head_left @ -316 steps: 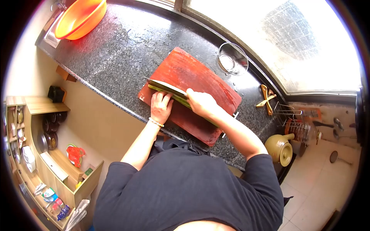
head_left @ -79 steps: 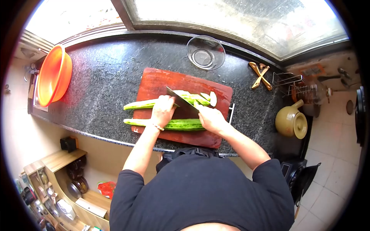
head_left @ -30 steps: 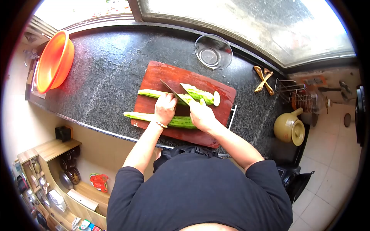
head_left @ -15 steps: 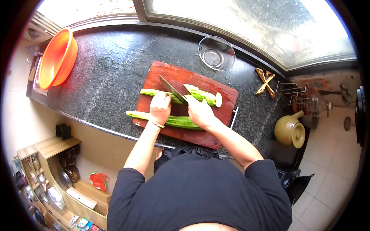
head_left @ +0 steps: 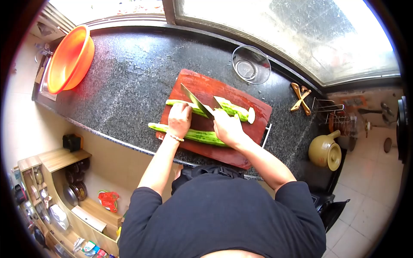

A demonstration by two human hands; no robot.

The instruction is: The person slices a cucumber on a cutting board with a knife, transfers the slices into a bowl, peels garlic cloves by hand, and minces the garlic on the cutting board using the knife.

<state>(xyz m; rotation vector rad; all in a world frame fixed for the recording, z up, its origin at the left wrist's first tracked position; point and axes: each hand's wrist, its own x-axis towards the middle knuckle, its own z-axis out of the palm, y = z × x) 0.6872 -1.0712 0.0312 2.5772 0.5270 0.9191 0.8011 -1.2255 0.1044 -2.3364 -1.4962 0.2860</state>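
Note:
A reddish-brown cutting board point(head_left: 202, 82) lies on the dark stone counter. My right hand point(head_left: 230, 127) is closed round the handle of a knife point(head_left: 195, 99), whose blade points up and to the left. With closed fingers, my left hand point(head_left: 180, 119) grips a long green vegetable piece point(head_left: 173, 102) just left of the blade. Cut green slices point(head_left: 234, 109) rest on the board to the right of the knife. A second long green piece point(head_left: 202, 136) lies along the near side of the board, partly beneath my left hand and wrist.
Behind the board is a clear glass bowl point(head_left: 251, 65). An orange basin point(head_left: 71, 60) stands at the far left. Toward the right are crossed wooden utensils point(head_left: 301, 99), a wire rack point(head_left: 328, 106) and a yellowish-green pot point(head_left: 323, 150). The counter's front edge point(head_left: 107, 138) runs along the near side.
Since the earliest frame, the green piece has been divided into two long pieces and slices. Over the last second both hands keep their holds, while the view has shifted slightly.

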